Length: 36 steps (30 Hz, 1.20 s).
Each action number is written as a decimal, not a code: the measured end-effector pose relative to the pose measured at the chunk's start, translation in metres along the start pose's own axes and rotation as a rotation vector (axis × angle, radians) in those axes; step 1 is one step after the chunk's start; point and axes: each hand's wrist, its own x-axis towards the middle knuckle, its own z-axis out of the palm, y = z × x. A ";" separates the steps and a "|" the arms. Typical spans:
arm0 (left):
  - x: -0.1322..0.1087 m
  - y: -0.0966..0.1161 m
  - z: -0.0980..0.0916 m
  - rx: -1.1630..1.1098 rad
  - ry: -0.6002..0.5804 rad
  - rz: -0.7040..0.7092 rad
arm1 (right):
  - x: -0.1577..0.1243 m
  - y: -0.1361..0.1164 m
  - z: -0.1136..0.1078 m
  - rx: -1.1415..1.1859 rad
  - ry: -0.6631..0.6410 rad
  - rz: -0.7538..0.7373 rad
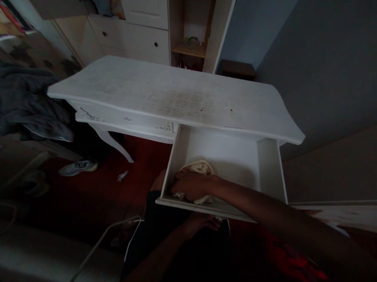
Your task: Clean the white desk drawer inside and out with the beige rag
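A white desk [134, 82] has its right drawer [269, 166] pulled out. In the drawer's left front corner lies a rolled cream cloth [201, 166]. My right hand [193, 186] reaches over the drawer from the right and is closed on that cloth, its fingertips partly hidden against it. A small pale item [179, 195] shows under the fingers. Below the drawer front, by my lap, my left hand [201, 223] rests with its fingers loosely extended and holds nothing visible.
Dark clothes [23, 100] are heaped at the left. A shoe [78, 167] and a crumpled scrap [122, 176] lie on the red floor. A pale cable [99, 244] runs at lower left. Behind the desk stands a cabinet [131, 38]; red fabric [291, 258] lies at lower right.
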 end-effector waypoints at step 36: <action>-0.001 -0.005 -0.001 0.029 0.012 -0.026 | -0.103 0.026 0.024 0.225 0.315 0.186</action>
